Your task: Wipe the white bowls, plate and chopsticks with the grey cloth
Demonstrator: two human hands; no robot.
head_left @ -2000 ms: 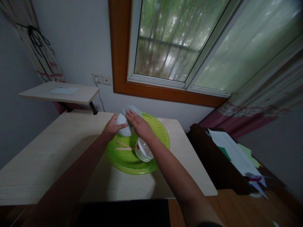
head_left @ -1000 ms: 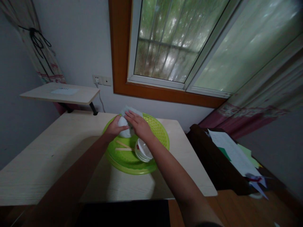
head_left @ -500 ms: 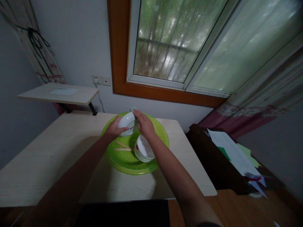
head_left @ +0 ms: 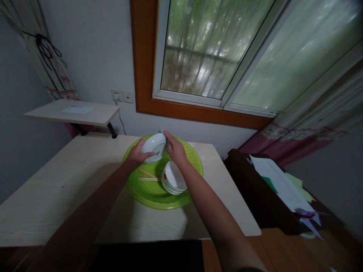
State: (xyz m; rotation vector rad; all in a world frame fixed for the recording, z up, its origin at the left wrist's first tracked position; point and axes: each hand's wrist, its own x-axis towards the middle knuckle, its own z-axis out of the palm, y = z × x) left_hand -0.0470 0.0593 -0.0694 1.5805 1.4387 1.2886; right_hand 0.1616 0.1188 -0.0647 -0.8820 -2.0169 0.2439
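A white plate (head_left: pixel 153 145) with a small coloured print is tilted up above the green basin (head_left: pixel 163 206). My left hand (head_left: pixel 136 153) grips its left side, thumb over the inner face. My right hand (head_left: pixel 176 149) is at the plate's right rim, fingers bent; a small pale grey bit shows by its fingertips, too little to name. Below my right wrist, a stack of white bowls (head_left: pixel 171 181) stands in the basin, partly covered by the forearm. Wooden chopsticks (head_left: pixel 149 179) lie in the basin, left of the bowls.
The basin stands on a pale wooden table (head_left: pixel 70 177). At the table's back left is a raised shelf (head_left: pixel 51 113) with a paper on it. Behind are a wall socket (head_left: pixel 116 95) and a window. On the right, papers (head_left: pixel 279 181) lie on dark furniture.
My right hand has shifted slightly to the right and down along the plate's rim, uncovering more of its right side. My left hand keeps its hold on the plate.
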